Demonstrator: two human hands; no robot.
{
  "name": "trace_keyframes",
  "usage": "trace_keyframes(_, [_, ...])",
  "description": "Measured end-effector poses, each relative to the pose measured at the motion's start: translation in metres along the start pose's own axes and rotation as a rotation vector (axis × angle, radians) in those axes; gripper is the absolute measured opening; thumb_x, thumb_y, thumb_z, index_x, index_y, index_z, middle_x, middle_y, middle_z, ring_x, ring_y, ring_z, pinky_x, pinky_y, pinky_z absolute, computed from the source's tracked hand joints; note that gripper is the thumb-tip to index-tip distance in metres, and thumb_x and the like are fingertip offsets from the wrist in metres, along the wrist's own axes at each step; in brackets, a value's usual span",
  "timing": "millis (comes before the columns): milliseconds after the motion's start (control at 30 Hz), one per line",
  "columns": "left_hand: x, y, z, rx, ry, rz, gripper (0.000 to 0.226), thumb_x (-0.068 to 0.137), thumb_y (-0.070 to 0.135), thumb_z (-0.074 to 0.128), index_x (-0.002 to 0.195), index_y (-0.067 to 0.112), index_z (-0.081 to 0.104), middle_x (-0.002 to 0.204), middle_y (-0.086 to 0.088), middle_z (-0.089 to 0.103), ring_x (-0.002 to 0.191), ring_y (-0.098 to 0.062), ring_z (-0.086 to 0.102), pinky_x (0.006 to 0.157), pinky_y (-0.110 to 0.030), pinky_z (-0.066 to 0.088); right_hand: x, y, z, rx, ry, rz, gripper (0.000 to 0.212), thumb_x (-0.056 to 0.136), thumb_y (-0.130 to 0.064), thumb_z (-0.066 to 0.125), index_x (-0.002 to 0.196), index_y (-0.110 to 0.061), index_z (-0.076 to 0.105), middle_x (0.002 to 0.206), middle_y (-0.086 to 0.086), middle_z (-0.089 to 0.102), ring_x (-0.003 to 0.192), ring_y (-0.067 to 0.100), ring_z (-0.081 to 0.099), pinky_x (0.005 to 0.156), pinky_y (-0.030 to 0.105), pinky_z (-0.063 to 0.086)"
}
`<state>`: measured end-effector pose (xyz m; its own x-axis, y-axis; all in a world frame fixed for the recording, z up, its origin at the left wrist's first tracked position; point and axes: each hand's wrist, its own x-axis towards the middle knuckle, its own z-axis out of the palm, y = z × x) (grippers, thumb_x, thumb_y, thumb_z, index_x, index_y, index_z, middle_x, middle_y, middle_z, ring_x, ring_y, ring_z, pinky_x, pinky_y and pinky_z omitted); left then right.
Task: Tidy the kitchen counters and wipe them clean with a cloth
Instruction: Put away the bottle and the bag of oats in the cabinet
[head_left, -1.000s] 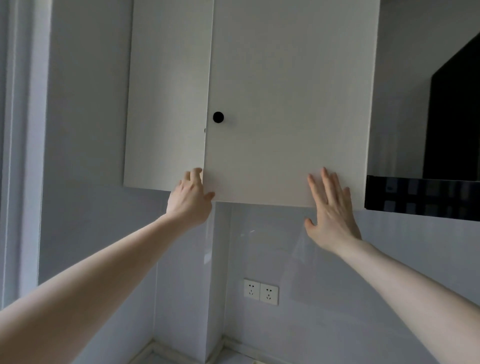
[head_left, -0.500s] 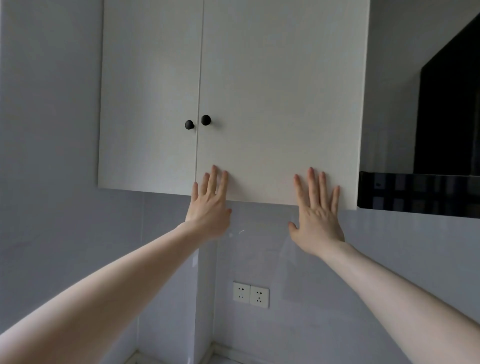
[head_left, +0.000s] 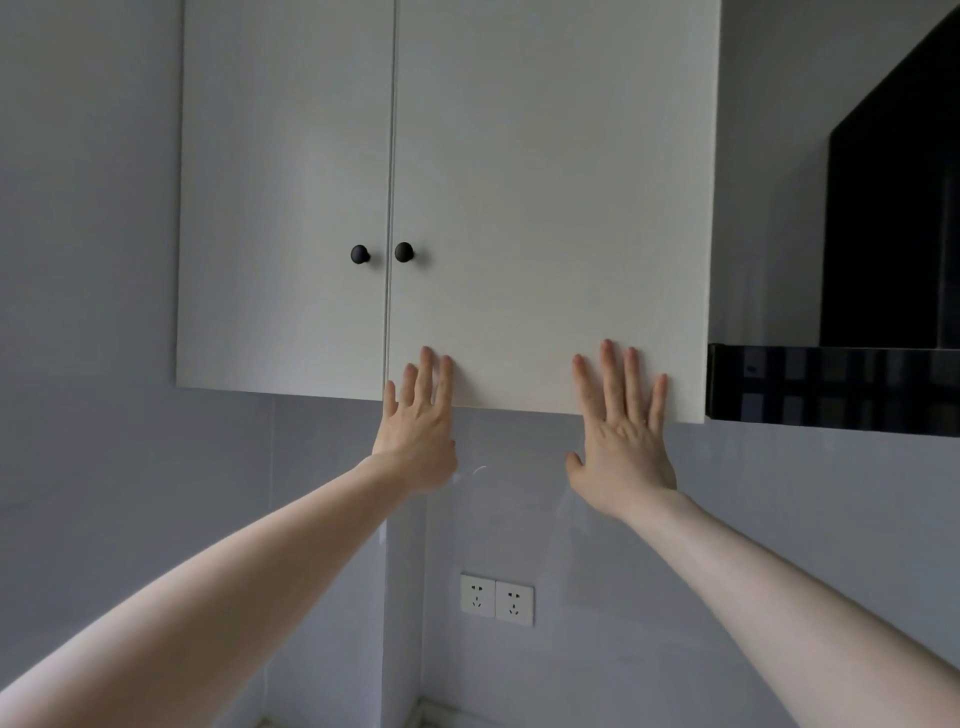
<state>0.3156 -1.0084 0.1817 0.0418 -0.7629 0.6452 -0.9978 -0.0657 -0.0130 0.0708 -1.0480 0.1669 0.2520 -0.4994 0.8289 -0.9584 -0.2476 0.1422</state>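
Head view: both hands are pressing flat on the right door (head_left: 550, 208) of the wall cabinet.

Left hand (head_left: 418, 431) and right hand (head_left: 623, 441) are lying released, grasping nothing; tabletop and cloth are sitting out of view, so wiping is likely coming next.

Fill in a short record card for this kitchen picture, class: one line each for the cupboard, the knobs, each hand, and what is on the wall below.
cupboard: white wall cupboard with two doors, both look shut
knobs: two round black knobs, side by side at the seam between the doors
left hand: left hand open, fingers straight, on the right door's lower edge near the seam
right hand: right hand open, fingers spread flat on the same door's lower edge
wall below: double white socket on the grey wall
right side: black range hood
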Motion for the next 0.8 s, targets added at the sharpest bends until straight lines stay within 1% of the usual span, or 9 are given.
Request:
trace_keyframes(133, [0.0,0.003,-0.004,-0.01,-0.024,-0.014,0.108,0.084,0.011,0.053,0.155,0.011,-0.027,0.162,-0.011,-0.034,0.154,-0.035,-0.018,0.125,-0.055,0.0,0.001,0.0,0.002,-0.013,-0.002,0.009,0.123,0.071,-0.036,0.074,0.162,-0.015,-0.007,0.165,0.015,-0.025,0.152,0.039,-0.023,0.119,0.068,-0.002])
trace_keyframes(267, [-0.003,-0.002,-0.008,0.024,-0.064,0.01,0.113,0.08,0.013,0.057,0.156,0.014,-0.027,0.163,-0.009,-0.033,0.155,-0.033,-0.017,0.125,-0.056,-0.001,0.003,-0.002,-0.001,-0.016,-0.028,0.026,0.124,0.071,-0.037,0.073,0.161,-0.015,-0.009,0.164,0.016,-0.028,0.151,0.039,-0.027,0.119,0.067,-0.007])
trace_keyframes(367, [-0.01,-0.007,-0.01,0.036,-0.134,0.034,0.113,0.079,0.013,0.058,0.157,0.017,-0.024,0.165,-0.006,-0.03,0.156,-0.03,-0.011,0.125,-0.055,0.002,-0.001,-0.004,-0.005,-0.005,-0.08,0.026,0.122,0.074,-0.035,0.069,0.16,-0.017,-0.016,0.161,0.015,-0.035,0.148,0.039,-0.033,0.119,0.066,-0.01])
trace_keyframes(467, [-0.02,-0.014,-0.012,0.027,-0.21,0.07,0.112,0.079,0.014,0.06,0.159,0.022,-0.018,0.167,-0.001,-0.022,0.157,-0.029,-0.005,0.125,-0.055,0.006,-0.011,-0.009,-0.009,-0.003,-0.151,0.022,0.122,0.076,-0.033,0.066,0.157,-0.018,-0.024,0.158,0.014,-0.042,0.145,0.038,-0.039,0.119,0.065,-0.011])
trace_keyframes(567, [-0.036,-0.019,-0.016,0.018,-0.299,0.088,0.109,0.08,0.016,0.059,0.161,0.026,-0.012,0.169,0.002,-0.014,0.156,-0.031,-0.008,0.124,-0.057,0.005,-0.021,-0.016,-0.018,0.028,-0.257,0.024,0.119,0.081,-0.036,0.063,0.155,-0.019,-0.029,0.154,0.014,-0.047,0.141,0.038,-0.045,0.119,0.062,-0.014])
trace_keyframes(633, [-0.055,-0.018,-0.021,-0.012,-0.318,0.099,0.107,0.08,0.015,0.058,0.161,0.028,-0.011,0.17,0.002,-0.013,0.156,-0.031,-0.01,0.125,-0.056,0.002,-0.036,-0.026,-0.025,0.123,-0.314,0.003,0.115,0.085,-0.038,0.061,0.156,-0.022,-0.027,0.155,0.012,-0.046,0.144,0.034,-0.042,0.121,0.059,-0.012])
trace_keyframes(700, [-0.085,-0.015,-0.025,-0.067,-0.297,0.132,0.104,0.082,0.015,0.057,0.161,0.03,-0.008,0.169,0.004,-0.013,0.156,-0.029,-0.011,0.126,-0.052,0.001,-0.067,-0.038,-0.032,0.308,-0.353,-0.022,0.109,0.089,-0.038,0.062,0.158,-0.027,-0.022,0.159,0.004,-0.041,0.15,0.027,-0.033,0.123,0.054,-0.011])
trace_keyframes(800, [-0.142,-0.008,-0.028,-0.16,-0.243,0.215,0.096,0.087,0.021,0.056,0.161,0.038,-0.004,0.169,0.01,-0.014,0.156,-0.022,-0.014,0.127,-0.044,-0.003,-0.129,-0.054,-0.039,0.572,-0.312,-0.06,0.098,0.094,-0.038,0.063,0.16,-0.037,-0.009,0.163,-0.013,-0.031,0.152,0.012,-0.026,0.126,0.043,-0.007])
